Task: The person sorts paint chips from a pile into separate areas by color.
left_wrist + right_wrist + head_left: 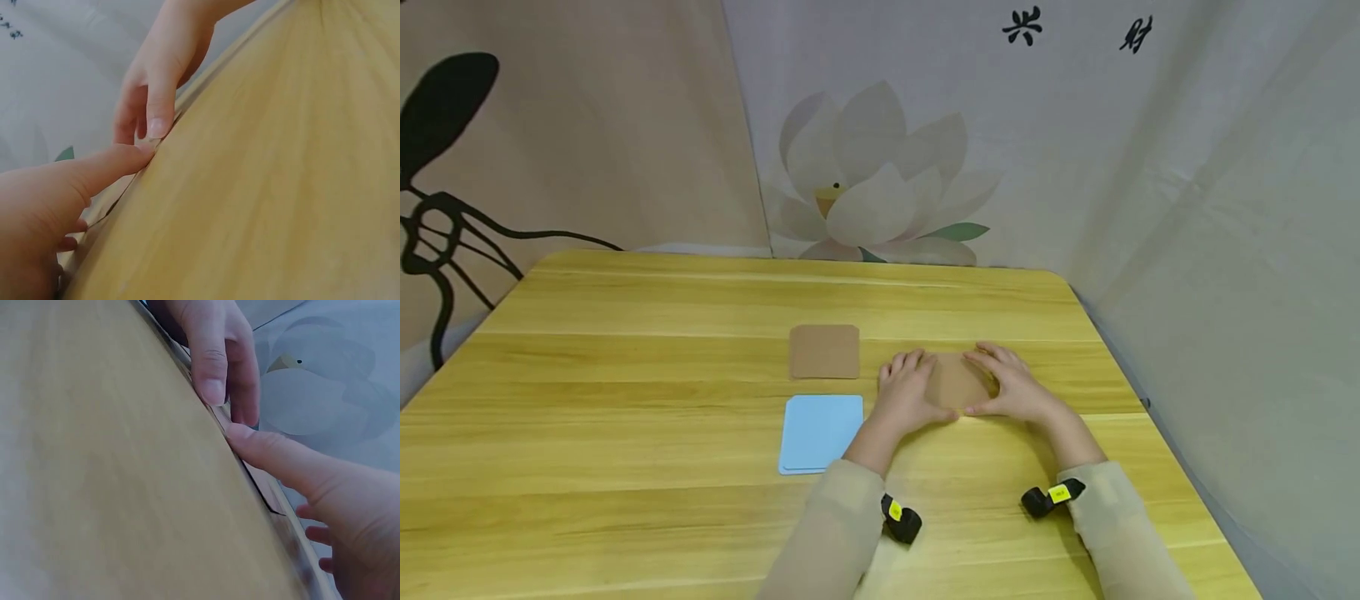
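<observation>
A tan square card with rounded corners (957,382) lies flat at the table's right, between both hands. My left hand (906,393) grips its left side, thumb on the near edge and fingers toward the far side. On the opposite side my right hand (1017,390) holds it likewise, the two thumbs almost meeting at the near edge. In the left wrist view, the right hand's thumb (160,109) points down to the card's edge. The right wrist view shows the card as a thin strip (259,481); its underside is hidden.
Left of the hands, another tan card (824,352) lies on the wooden table (625,400). Nearer stand blue cards (822,432), slightly offset in a stack, close to the left forearm. A curtain with a printed flower (880,183) hangs behind the table.
</observation>
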### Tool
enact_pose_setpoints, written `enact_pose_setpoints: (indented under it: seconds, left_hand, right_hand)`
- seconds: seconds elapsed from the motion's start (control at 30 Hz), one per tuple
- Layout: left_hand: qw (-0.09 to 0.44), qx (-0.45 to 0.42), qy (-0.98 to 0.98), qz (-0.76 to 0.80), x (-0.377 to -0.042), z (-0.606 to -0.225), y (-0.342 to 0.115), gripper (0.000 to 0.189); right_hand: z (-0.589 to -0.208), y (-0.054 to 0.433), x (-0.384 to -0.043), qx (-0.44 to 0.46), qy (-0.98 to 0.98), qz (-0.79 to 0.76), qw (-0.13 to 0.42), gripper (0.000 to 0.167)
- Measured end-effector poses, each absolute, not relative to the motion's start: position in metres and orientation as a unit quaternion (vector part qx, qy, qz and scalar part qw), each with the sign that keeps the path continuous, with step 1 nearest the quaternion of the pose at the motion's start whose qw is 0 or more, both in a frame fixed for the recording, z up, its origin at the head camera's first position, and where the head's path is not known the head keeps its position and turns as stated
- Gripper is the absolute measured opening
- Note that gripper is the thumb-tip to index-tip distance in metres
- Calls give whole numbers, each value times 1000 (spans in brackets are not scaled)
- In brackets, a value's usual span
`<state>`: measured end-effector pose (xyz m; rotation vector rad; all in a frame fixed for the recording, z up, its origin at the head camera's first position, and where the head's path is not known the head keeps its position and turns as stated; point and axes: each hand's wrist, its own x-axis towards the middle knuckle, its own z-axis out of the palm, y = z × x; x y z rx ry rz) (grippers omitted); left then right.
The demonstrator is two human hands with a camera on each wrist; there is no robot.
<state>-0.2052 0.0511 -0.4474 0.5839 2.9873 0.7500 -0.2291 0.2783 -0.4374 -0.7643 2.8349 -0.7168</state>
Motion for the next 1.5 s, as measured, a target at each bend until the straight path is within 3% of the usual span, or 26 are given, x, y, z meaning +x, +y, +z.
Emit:
enact_pose_setpoints:
  seconds: [0.57, 1.1, 1.5]
  left_hand:
    - [14, 171, 957, 235, -209, -447, 55, 88]
    - [21, 181, 950, 254, -207, -447, 54, 89]
    - [30, 190, 948, 253, -208, -447, 53, 92]
  right_hand:
    - [-439, 281, -232, -251, 928, -260, 89, 88]
    - [-435, 275, -228, -236, 924, -273, 124, 102]
    - [-435, 275, -226, -237, 924, -280, 109, 102]
